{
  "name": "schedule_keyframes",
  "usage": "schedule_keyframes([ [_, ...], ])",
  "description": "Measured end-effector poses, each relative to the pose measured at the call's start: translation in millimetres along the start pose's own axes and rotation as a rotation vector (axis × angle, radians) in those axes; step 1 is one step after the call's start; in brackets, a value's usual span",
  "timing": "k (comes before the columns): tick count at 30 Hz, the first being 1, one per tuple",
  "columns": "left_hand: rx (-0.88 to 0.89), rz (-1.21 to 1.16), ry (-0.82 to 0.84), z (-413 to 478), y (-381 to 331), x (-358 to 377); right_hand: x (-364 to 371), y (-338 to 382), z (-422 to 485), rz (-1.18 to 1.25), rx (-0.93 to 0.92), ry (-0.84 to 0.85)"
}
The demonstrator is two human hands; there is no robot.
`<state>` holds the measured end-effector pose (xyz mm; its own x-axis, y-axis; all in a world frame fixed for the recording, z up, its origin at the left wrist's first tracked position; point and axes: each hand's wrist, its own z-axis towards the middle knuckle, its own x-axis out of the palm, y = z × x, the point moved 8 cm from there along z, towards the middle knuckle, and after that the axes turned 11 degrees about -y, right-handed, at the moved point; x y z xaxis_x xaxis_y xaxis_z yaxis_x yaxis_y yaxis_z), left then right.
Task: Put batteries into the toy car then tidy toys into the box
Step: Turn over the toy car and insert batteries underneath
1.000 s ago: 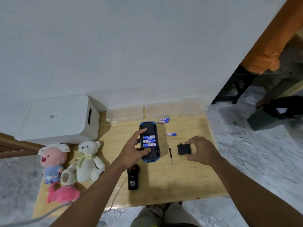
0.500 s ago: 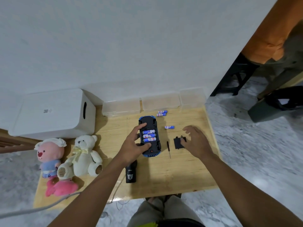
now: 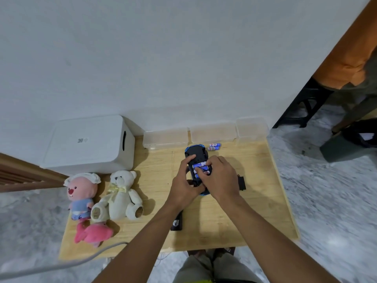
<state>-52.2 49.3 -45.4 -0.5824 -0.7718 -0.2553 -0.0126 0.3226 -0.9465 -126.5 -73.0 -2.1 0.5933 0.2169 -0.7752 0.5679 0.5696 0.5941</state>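
A white wall (image 3: 163,58) and grey mottled floor (image 3: 330,201) frame a wooden surface (image 3: 265,201). At its back left stands a white box (image 3: 87,144), with clear containers (image 3: 204,135) along the wall. A teddy bear (image 3: 122,193) and two pink plush toys (image 3: 81,190) sit at the left edge. The toy car (image 3: 195,154) lies belly-up at mid-surface. The left hand (image 3: 183,188) grips its side. The right hand (image 3: 222,180), fingers curled, pinches a battery (image 3: 199,166) in the open compartment. A black cover (image 3: 241,182) lies just right, and two spare batteries (image 3: 214,146) lie beyond the car.
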Motion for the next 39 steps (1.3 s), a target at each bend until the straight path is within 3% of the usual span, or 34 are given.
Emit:
schedule_keyframes([
  [6,0.078,-0.008,-0.040,-5,-4,-2,9,5,0,-0.035,0.112,0.051],
  [15,0.138,0.024,-0.059,-4,-10,-5,9,14,8,0.108,0.333,0.089],
  [25,0.086,0.068,-0.046,3,-2,-3,12,1,11,0.252,0.521,0.125],
  [31,0.085,0.059,-0.065,9,-11,-7,-2,1,8,0.321,0.398,-0.022],
  [39,0.092,0.043,-0.055,7,-16,-4,-7,-1,12,0.206,0.251,-0.046],
])
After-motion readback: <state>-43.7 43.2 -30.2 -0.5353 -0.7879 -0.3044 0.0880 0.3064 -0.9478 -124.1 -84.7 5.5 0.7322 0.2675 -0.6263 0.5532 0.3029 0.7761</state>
